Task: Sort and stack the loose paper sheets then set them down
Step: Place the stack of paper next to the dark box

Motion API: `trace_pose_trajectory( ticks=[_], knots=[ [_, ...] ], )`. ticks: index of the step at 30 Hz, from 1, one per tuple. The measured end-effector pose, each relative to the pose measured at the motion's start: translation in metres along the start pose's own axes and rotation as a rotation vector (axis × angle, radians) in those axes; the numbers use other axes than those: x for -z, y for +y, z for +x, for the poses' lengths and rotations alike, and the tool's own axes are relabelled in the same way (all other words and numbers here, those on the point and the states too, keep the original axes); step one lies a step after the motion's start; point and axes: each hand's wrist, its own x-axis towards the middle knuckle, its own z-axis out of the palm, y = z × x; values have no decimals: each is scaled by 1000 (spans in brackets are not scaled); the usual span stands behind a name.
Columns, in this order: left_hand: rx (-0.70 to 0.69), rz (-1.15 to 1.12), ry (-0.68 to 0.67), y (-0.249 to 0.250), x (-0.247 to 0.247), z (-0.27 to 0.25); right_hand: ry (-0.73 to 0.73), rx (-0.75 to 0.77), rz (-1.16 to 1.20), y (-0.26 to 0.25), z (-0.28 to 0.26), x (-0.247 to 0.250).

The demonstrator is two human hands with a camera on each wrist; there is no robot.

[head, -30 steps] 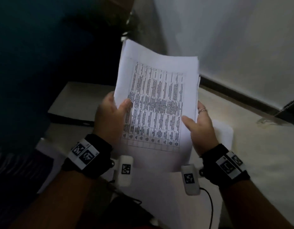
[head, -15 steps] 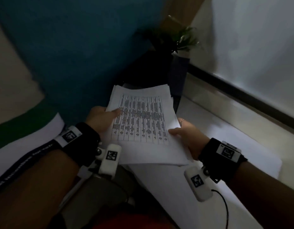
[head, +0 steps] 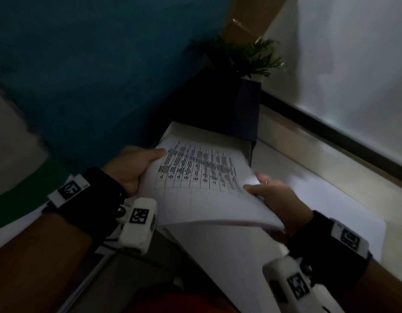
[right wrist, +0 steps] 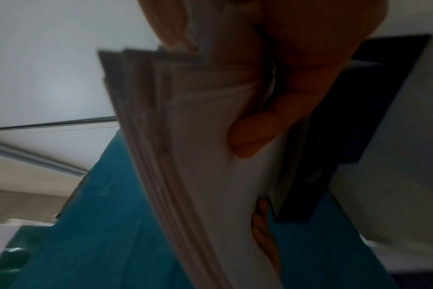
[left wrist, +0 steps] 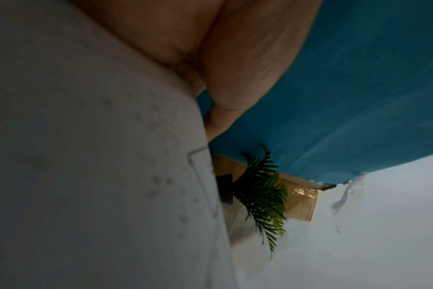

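Table print on our paper stack (head: 195,177) unreadable. Left hand (head: 132,168) and right hand (head: 276,197) grip it, lower than before.

Paper stack (head: 195,190) between hands, plant (head: 242,56) behind

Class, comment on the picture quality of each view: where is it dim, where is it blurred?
Head view: dim overall, brightest on the wall at right; the table print on the paper stack is smeared. Left wrist view: the paper is soft, the plant sharper. Right wrist view: the right hand is shadowed and the sheet edges are blurred.
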Motion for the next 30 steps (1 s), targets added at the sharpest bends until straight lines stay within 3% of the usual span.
trace_pose_trajectory(
  ticks=[6, 13, 18, 23, 26, 30],
  knots=[
    [-34, 68, -134, 1, 1, 18, 199, 66, -103, -34, 48, -13],
    [-253, 98, 68, 7, -14, 44, 232, 95, -37, -45, 77, -24],
    [-387, 288, 164, 8, -32, 67, 211, 40, -91, -35, 77, -10],
    [-354, 465, 123, 12, -45, 81, 263, 174, -655, -42, 89, -11],
    [-360, 475, 96, 12, -43, 80, 262, 179, -755, -41, 91, -9],
    [-418, 697, 191, -5, -35, 80, 163, 168, -860, -35, 89, -13]
  ],
)
